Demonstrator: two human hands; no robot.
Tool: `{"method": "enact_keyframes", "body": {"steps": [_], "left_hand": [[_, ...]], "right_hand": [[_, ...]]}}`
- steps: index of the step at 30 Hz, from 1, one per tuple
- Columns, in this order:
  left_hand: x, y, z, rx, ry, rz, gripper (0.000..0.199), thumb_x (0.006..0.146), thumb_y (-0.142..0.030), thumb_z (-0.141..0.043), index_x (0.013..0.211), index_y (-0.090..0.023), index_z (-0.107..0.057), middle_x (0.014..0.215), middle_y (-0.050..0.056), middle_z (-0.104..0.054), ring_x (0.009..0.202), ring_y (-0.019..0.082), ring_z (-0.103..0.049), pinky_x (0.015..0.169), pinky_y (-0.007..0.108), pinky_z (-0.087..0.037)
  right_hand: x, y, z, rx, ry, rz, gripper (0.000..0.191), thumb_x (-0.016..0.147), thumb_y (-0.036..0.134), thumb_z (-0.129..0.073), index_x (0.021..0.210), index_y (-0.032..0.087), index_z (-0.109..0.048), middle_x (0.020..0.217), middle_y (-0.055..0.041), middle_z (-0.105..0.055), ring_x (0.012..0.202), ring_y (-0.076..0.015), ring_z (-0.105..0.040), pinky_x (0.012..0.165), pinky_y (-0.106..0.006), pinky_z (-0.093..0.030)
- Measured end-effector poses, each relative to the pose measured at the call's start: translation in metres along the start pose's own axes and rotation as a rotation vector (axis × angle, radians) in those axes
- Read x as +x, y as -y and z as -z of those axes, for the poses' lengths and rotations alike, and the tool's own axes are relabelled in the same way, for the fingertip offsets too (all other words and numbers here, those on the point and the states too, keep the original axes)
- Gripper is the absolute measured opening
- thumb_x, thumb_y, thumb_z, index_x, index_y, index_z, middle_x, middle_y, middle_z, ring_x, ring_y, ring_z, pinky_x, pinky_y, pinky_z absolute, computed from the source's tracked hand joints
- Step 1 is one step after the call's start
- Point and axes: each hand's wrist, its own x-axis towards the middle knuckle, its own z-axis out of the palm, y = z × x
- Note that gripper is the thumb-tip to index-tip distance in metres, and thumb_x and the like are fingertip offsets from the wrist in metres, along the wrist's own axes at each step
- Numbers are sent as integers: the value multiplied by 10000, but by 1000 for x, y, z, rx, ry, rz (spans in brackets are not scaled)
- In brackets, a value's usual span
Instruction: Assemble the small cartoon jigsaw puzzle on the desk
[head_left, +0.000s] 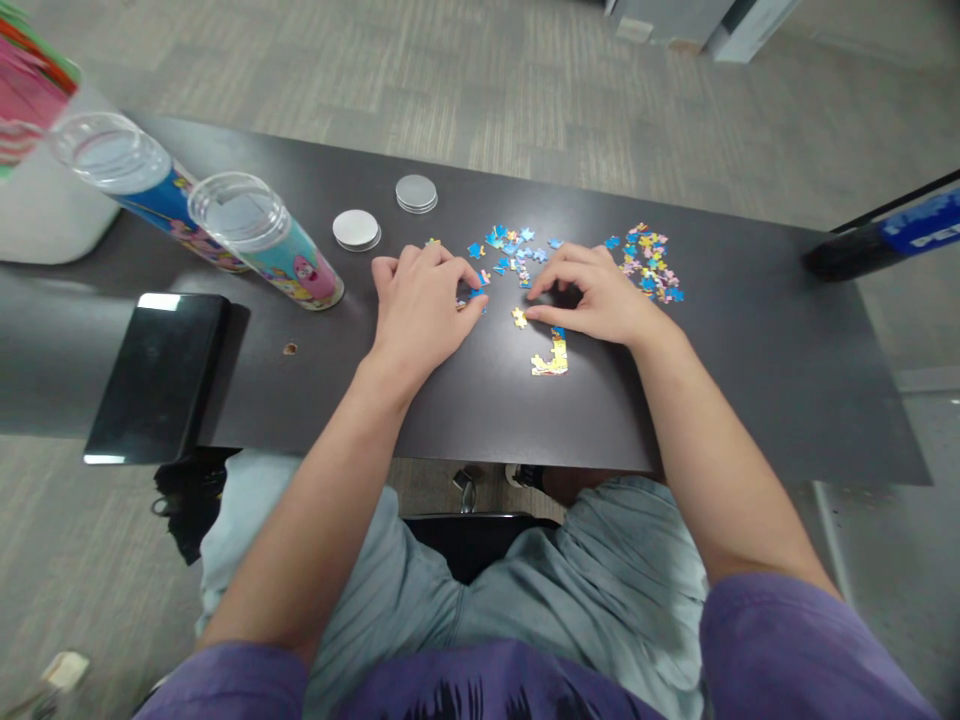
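Observation:
My left hand (421,305) rests over the table with its fingers spread. A blue puzzle piece (477,293) lies in the gap between its thumb and index finger, and other pieces there are partly hidden. My right hand (592,295) is curved, thumb and index finger apart. Its thumb tip is at the edge of a yellow puzzle piece (520,318); I cannot tell whether it presses on it. Below that hand lies a joined corner section of puzzle (553,358), mostly yellow with some blue. Loose, mostly blue pieces (510,243) lie scattered beyond and between both hands.
A mixed pile of puzzle pieces (652,262) lies right of my right hand. Two clear-topped printed tubes (289,255) (165,195), round silvery lids (356,229) and a black flat device (159,375) are at left. A dark bottle-like object (862,250) is at the right edge.

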Motion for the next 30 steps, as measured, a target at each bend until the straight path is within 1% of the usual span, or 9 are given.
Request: {"method": "enact_keyframes", "body": {"steps": [6, 9, 12, 15, 19, 22, 24, 26, 30], "left_hand": [[3, -2, -7, -70, -19, 10, 105, 1090, -252, -876, 1165, -325, -888, 1398, 86, -932, 1442, 453, -761, 1298, 732, -445], [4, -3, -6, -152, -38, -25, 142, 1078, -207, -881, 1129, -338, -865, 1257, 34, -951, 1336, 408, -808, 1322, 721, -441], [4, -8, -4, -285, -10, -64, 159, 1080, -166, -863, 1136, -315, -858, 1197, 1, -946, 1170, 325, -850, 1280, 637, -498], [4, -12, -4, -395, 9, -75, 163, 1081, -155, -854, 1166, -294, -854, 1194, -2, -946, 1121, 283, -851, 1138, 524, -570], [3, -10, -7, -453, 14, -96, 138, 1090, -213, -870, 1208, -282, -851, 1174, 7, -942, 1091, 281, -858, 1090, 518, -592], [1, -7, -7, -396, 21, -120, 167, 1088, -306, -907, 1243, -298, -845, 1228, 11, -944, 1091, 295, -854, 1185, 594, -571], [0, -7, -6, -312, 26, -135, 177, 1067, -338, -937, 1218, -317, -846, 1248, 4, -939, 1097, 311, -844, 1270, 656, -511], [-2, -9, -5, -241, 47, -157, 172, 1059, -351, -950, 1194, -328, -846, 1284, 6, -928, 1136, 330, -835, 1306, 683, -460], [-5, -10, -5, -175, 104, -214, 172, 1068, -356, -961, 1187, -329, -841, 1388, 24, -894, 1288, 355, -810, 1312, 650, -433]], "right_hand": [[6, 13, -16, 27, -3, 67, 231, 1129, 535, -913, 1167, 314, -857, 1162, -67, -836, 1124, -359, -775, 1149, -582, -478], [8, 12, -20, 65, -45, 58, 238, 1163, 541, -858, 1210, 309, -854, 1134, -55, -802, 1029, -322, -733, 1103, -552, -502], [11, 9, -24, 151, -86, 70, 305, 1200, 611, -822, 1217, 309, -853, 1125, -48, -777, 948, -290, -680, 1011, -508, -534], [14, 9, -24, 239, -94, 101, 439, 1218, 734, -793, 1142, 305, -843, 1100, -54, -764, 949, -286, -665, 937, -479, -546], [10, 12, -6, 238, -45, 29, 554, 1144, 862, -832, 1056, 315, -848, 1037, -63, -762, 962, -307, -669, 962, -514, -591], [-1, 6, 18, 201, -14, -119, 566, 1051, 896, -933, 1026, 333, -885, 1110, -96, -797, 1046, -353, -690, 1049, -588, -615], [-9, -3, 30, 189, -2, -160, 566, 1015, 892, -969, 1010, 330, -905, 1162, -108, -799, 1113, -377, -701, 1097, -621, -617], [-15, -13, 35, 190, 28, -162, 544, 1008, 864, -982, 1001, 324, -919, 1167, -102, -781, 1138, -375, -709, 1131, -624, -614], [-17, -22, 33, 211, 121, -145, 469, 1015, 800, -988, 1003, 336, -926, 1138, -80, -753, 1143, -366, -709, 1148, -605, -598]]}}
